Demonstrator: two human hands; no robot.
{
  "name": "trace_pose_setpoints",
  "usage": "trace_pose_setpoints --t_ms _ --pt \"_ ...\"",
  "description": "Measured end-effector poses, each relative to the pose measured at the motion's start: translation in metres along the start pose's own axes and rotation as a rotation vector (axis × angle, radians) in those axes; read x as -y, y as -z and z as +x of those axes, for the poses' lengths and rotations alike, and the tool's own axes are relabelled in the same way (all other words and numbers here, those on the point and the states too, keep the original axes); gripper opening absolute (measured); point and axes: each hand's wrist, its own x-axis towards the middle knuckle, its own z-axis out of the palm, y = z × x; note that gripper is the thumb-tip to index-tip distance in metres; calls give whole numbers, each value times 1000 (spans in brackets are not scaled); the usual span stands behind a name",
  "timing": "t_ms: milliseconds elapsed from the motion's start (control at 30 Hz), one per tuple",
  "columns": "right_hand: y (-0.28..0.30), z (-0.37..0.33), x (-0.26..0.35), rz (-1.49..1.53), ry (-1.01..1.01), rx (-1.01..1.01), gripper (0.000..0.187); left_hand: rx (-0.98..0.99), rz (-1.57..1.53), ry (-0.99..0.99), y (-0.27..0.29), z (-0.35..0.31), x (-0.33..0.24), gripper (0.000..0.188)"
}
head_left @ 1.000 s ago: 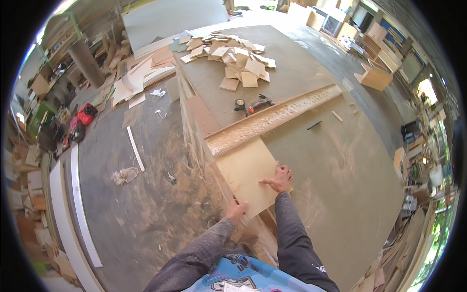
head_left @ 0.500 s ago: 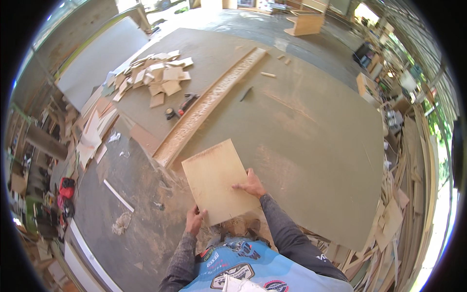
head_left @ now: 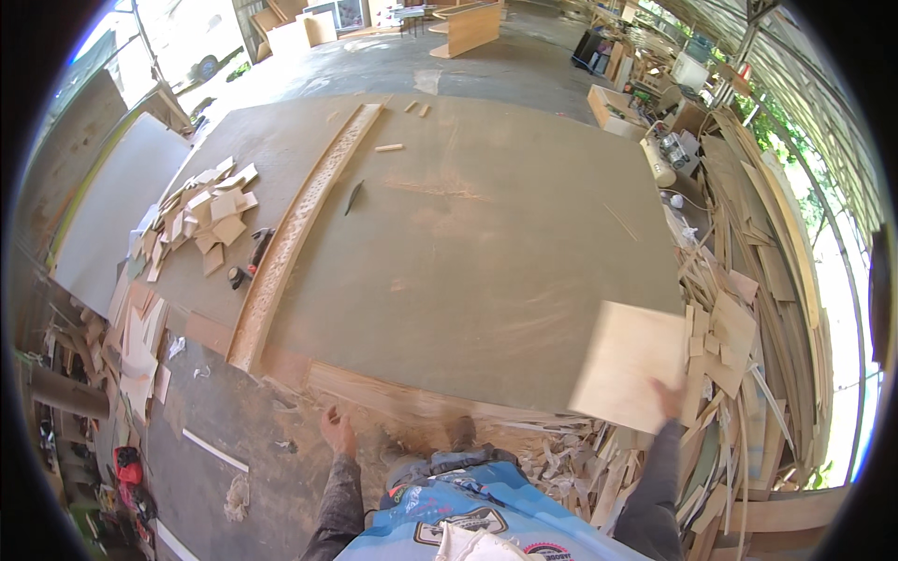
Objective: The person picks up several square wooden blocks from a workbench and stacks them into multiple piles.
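Note:
A pale, roughly square wooden panel (head_left: 629, 360) is off to my right, over the table's right front corner and the scrap pile beside it. My right hand (head_left: 670, 397) grips it at its right edge, slightly smeared by motion. My left hand (head_left: 339, 432) holds nothing; its fingers are loosely bent and apart, just off the front edge of the big brown worktable (head_left: 486, 309). Across the table's left part lies a long wooden channel (head_left: 304, 220) with shavings inside.
Small wood pieces (head_left: 210, 210) lie heaped at the table's left, near a power tool (head_left: 262, 245) beside the channel. A dark, thin tool (head_left: 354, 197) rests right of the channel. Offcuts and long boards (head_left: 748, 309) crowd the right side. A white strip (head_left: 215, 449) lies on the floor.
The panel has gone from in front of me to my far right in my right hand. My left hand has let go of it. The view has turned right.

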Motion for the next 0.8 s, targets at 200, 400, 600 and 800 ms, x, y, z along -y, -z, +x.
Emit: trace_pose_setpoints --t_ms 200,400,600,800 --pt "468 15 -70 -1518 -665 -1364 22 65 84 186 -24 -30 66 41" --pt "404 -166 -69 -732 -434 -771 52 -210 362 -102 -26 -21 -16 55" --pt "169 -123 33 215 -336 -550 61 -5 459 -472 -133 -27 -87 71" --pt "-62 -99 163 535 -363 -140 44 616 879 -734 -151 -73 -130 67"
